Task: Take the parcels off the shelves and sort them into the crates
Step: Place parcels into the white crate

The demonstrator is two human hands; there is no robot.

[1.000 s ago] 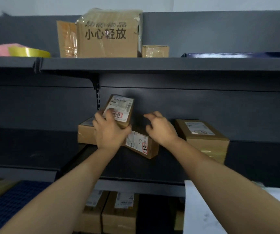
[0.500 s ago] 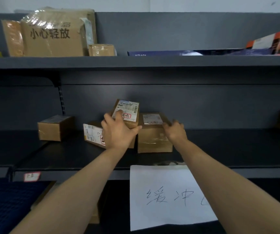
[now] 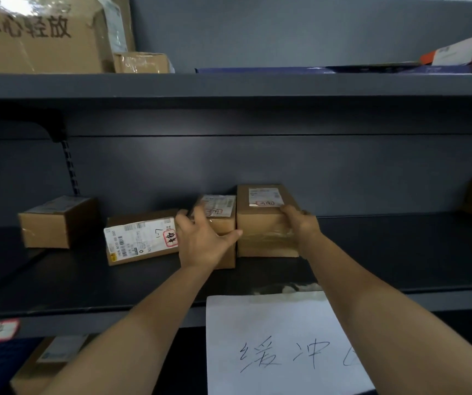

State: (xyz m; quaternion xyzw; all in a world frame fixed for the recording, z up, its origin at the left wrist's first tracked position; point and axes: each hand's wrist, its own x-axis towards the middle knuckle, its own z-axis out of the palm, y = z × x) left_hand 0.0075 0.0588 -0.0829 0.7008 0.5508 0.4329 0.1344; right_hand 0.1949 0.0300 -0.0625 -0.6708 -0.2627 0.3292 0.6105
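On the middle shelf [image 3: 400, 252], 4 cardboard parcels stand in a loose row near its back wall. The left hand [image 3: 203, 243] grips the small parcel [image 3: 220, 212]: its fingers curl over the top and left side, and the thumb stretches toward 3 o'clock, reaching the front of the tall parcel [image 3: 263, 226]. These 2 parcels stand side by side, touching, each with a white label on top (both labels carry a red-framed mark). The right hand [image 3: 300, 223] holds the tall parcel at its 3 o'clock side, with fingers curled over the top right edge beside the label.

At 9 o'clock of the left hand lies the wide parcel [image 3: 140, 240], its big printed label facing forward and its right end hidden behind the hand. Farther toward 9 o'clock, apart from it, sits a plain box [image 3: 55, 220].

Up at 11 o'clock, the top shelf [image 3: 229, 84] bears a large carton [image 3: 38, 35] with printed characters and a little box [image 3: 140, 62] just beside it. At 6 o'clock a white sheet [image 3: 280, 346] with handwriting hangs from the middle shelf's front edge.
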